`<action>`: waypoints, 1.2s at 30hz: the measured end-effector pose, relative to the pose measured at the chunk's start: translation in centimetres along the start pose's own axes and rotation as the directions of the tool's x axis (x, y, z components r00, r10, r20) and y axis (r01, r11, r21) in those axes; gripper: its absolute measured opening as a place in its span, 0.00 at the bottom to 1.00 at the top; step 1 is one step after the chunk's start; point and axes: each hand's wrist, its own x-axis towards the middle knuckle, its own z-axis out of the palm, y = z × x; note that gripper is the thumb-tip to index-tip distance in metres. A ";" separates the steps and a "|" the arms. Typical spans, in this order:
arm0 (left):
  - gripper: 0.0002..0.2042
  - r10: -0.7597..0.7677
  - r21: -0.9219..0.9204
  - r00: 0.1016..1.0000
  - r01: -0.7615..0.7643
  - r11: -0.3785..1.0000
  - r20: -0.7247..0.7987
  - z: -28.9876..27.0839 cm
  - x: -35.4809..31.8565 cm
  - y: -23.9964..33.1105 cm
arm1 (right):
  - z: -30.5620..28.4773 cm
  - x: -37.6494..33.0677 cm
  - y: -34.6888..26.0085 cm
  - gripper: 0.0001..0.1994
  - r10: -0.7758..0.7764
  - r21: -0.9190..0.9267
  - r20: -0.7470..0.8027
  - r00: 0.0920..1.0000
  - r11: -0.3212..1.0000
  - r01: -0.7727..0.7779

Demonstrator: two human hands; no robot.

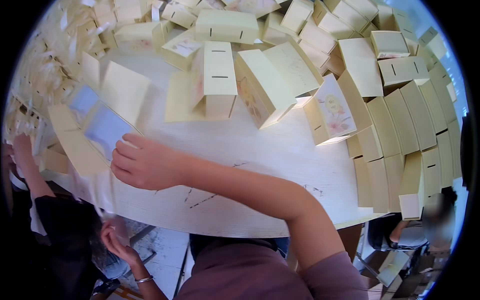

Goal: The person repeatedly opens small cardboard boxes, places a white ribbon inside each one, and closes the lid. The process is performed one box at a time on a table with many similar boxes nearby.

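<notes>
My right hand reaches across the table to the left, its fingers curled over the near edge of an open cream cardboard box. Bluish-lit panels show inside this box, and its flaps stand open. From its near side a pale ribbon, blurred by motion, hangs past the table edge. My left hand, with a silver bangle at the wrist, is low beside the table, fingers bent at the ribbon's lower end. Just beyond the right hand, a cream flap of the box is blurred.
Cream boxes with slots and floral prints stand across the far side. Stacked boxes line the right. A heap of ribboned pieces lies far left. A co-worker's hand is at the left; another person sits lower right.
</notes>
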 end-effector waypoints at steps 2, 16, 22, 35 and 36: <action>0.09 0.203 0.074 0.966 -0.193 0.978 -0.159 -0.8 -1.2 -2.6 | -5.2 -1.6 0.7 0.22 0.015 0.108 -0.019 1.000 0.994 -0.013; 0.04 0.158 -0.071 0.640 -0.160 0.985 0.752 5.8 -11.7 -1.0 | -9.9 -5.9 3.1 0.32 0.553 -0.452 0.233 0.800 0.790 -0.415; 0.05 0.539 -0.336 0.599 -0.425 0.841 0.592 7.5 -6.7 4.5 | -6.0 -6.4 8.2 0.18 0.688 -0.579 0.144 0.712 0.642 -0.503; 0.12 0.761 -0.087 0.502 -0.809 0.581 0.411 11.2 -4.7 15.5 | -16.4 -15.7 -6.4 0.04 0.940 0.591 -0.246 0.235 0.338 -0.732; 0.12 0.778 -0.118 0.466 -0.822 0.557 0.422 11.0 -4.7 15.5 | -16.7 -16.4 -7.0 0.05 0.956 0.664 -0.264 0.128 0.277 -0.695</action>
